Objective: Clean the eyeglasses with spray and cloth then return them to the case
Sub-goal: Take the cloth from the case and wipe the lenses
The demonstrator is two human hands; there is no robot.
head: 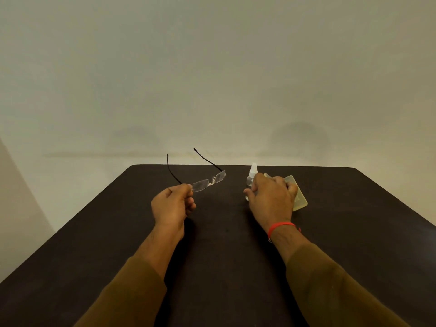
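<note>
Rimless eyeglasses (207, 182) with thin black arms unfolded are held up above the dark table (224, 244). My left hand (173, 204) pinches them at the left lens corner. A small clear spray bottle (251, 177) with a white nozzle stands right of centre. My right hand (271, 199) wraps around its lower body, hiding most of it. A pale yellowish translucent case (299, 199) lies just behind and to the right of that hand, partly covered. No cloth is visible.
A plain light wall rises behind the table's far edge (236, 165). A red thread band (280, 226) circles my right wrist. Brown sleeves cover both forearms.
</note>
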